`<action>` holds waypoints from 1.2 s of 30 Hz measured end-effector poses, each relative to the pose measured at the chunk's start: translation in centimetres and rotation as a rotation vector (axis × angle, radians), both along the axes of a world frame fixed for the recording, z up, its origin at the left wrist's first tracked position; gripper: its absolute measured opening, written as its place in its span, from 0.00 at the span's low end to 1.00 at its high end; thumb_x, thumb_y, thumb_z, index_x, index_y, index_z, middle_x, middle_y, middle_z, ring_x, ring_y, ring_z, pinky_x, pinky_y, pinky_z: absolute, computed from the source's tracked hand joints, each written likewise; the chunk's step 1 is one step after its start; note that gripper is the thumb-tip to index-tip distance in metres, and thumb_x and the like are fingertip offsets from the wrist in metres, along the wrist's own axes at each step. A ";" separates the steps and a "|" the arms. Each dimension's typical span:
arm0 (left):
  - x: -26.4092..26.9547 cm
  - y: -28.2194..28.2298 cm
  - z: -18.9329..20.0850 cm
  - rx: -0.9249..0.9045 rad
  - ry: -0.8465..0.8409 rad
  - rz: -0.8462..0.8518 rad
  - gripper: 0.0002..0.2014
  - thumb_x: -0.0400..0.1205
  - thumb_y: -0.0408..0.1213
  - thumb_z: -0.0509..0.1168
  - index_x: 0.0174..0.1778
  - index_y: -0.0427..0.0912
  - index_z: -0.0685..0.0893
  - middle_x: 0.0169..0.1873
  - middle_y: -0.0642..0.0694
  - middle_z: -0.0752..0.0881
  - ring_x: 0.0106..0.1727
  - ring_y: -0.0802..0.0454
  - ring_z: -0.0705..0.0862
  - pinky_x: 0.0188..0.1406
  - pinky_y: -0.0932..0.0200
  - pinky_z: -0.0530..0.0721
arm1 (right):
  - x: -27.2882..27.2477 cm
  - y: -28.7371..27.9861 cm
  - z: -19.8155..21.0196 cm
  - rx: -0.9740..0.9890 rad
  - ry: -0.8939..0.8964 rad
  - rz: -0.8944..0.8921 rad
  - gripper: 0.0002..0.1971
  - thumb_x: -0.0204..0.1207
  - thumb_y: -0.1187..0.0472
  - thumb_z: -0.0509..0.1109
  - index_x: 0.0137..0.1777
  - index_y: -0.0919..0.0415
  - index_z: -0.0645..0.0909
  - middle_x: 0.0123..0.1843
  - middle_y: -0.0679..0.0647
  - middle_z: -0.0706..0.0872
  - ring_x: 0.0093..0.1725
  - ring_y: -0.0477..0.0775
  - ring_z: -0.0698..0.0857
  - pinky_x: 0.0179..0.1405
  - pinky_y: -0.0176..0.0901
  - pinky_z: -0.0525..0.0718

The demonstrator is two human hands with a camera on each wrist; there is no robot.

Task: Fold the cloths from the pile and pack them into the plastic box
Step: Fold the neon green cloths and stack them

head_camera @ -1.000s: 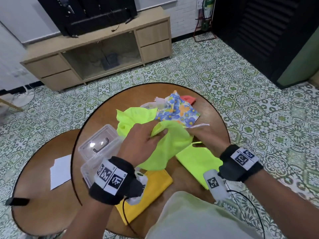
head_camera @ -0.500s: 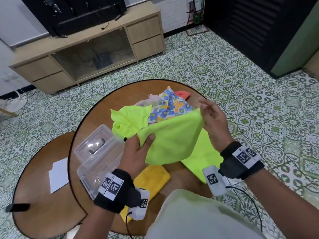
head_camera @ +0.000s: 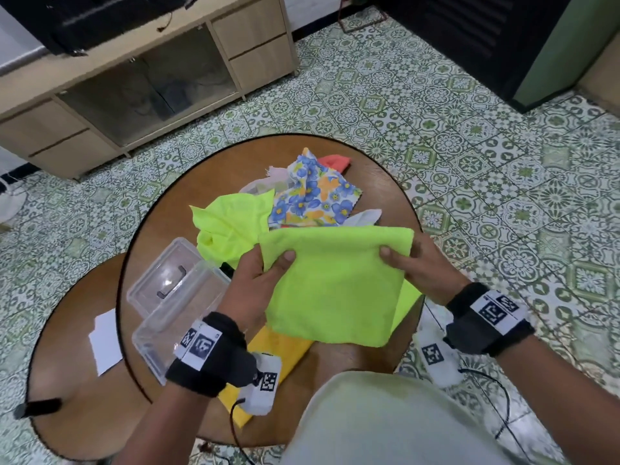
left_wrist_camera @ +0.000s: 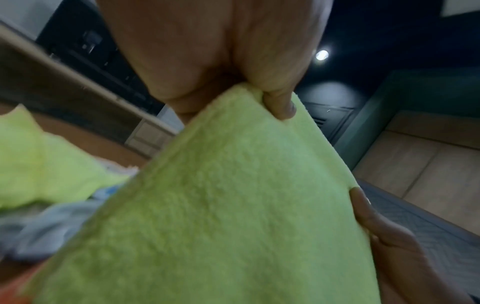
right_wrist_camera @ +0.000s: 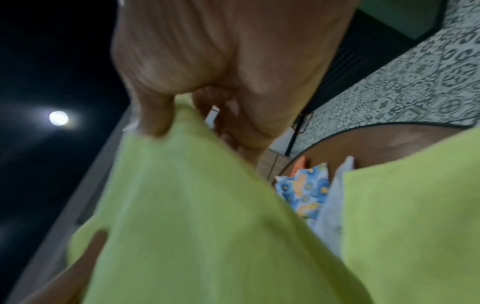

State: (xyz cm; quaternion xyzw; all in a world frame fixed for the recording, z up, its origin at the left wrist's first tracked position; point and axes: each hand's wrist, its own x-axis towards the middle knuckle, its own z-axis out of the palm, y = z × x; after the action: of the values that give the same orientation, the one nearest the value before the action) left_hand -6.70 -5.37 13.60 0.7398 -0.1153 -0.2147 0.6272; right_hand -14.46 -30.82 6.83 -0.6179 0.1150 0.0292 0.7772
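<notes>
1. While you hold the green cloth (head_camera: 332, 283) up over the round table (head_camera: 375, 176), your left hand (head_camera: 255, 290) pinches one top corner.
2. Your right hand (head_camera: 419, 270) pinches the other corner (thumb on top).
3. Your clear box (head_camera: 167, 317) sits open, left of the cloth.

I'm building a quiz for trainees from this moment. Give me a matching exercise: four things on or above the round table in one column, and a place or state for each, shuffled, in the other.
Column one:
1. lime cloth
2. plastic box
3. floral cloth
4. yellow cloth

Column two:
A. flat on the table's near edge, partly under the lifted cloth
B. pinched at its top corners by the left hand and right hand
C. open, at the table's left edge
D. crumpled in the pile at the far side

Pairs: 1-B, 2-C, 3-D, 4-A
</notes>
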 end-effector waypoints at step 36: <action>5.0 -8.9 -13.1 0.508 0.037 -0.335 0.12 0.81 0.51 0.66 0.57 0.52 0.83 0.47 0.64 0.87 0.48 0.70 0.84 0.43 0.75 0.78 | 1.6 -10.5 -8.0 -0.453 0.283 0.308 0.17 0.80 0.49 0.66 0.64 0.55 0.83 0.54 0.50 0.91 0.51 0.49 0.90 0.51 0.47 0.88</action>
State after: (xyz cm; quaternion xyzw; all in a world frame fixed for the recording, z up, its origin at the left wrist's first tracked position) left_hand -1.69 -14.22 0.47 0.8396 -0.1666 -0.3506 0.3799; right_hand -12.84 -41.35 -1.16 -0.7753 0.1307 0.2063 0.5824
